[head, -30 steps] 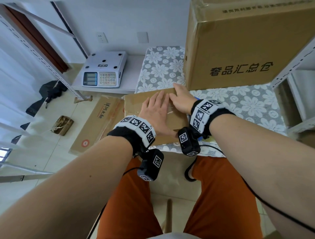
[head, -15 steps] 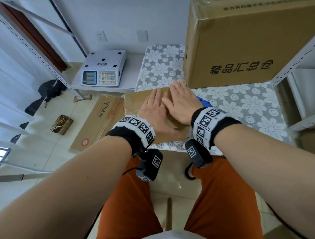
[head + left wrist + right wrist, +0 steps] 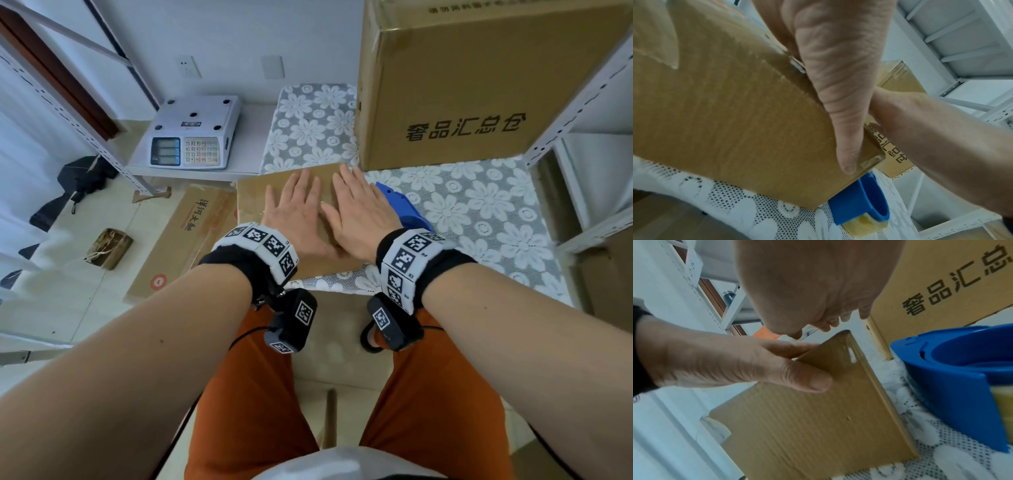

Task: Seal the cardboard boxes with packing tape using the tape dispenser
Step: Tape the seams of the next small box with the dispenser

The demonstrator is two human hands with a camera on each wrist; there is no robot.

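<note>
A small flat cardboard box (image 3: 251,197) lies on the flowered tablecloth (image 3: 479,212) at the table's near left corner. My left hand (image 3: 294,214) and right hand (image 3: 358,210) rest flat on its top side by side, fingers straight, pressing down. The blue tape dispenser (image 3: 406,209) lies on the cloth just right of the box, partly hidden by my right hand. In the left wrist view my thumb (image 3: 840,105) lies over the box's side (image 3: 731,126), with the dispenser (image 3: 861,199) and its yellowish tape roll behind. The right wrist view shows shiny tape along the box's edge (image 3: 857,363).
A large printed carton (image 3: 479,89) stands on the table right behind the small box. A white weighing scale (image 3: 193,137) sits on a low shelf at the left. A flattened carton (image 3: 185,240) lies on the floor. White metal racking (image 3: 582,113) borders the right.
My right hand left the box's far right edge, came back and now lies flat beside the left hand. The left hand stayed pressing on the box.
</note>
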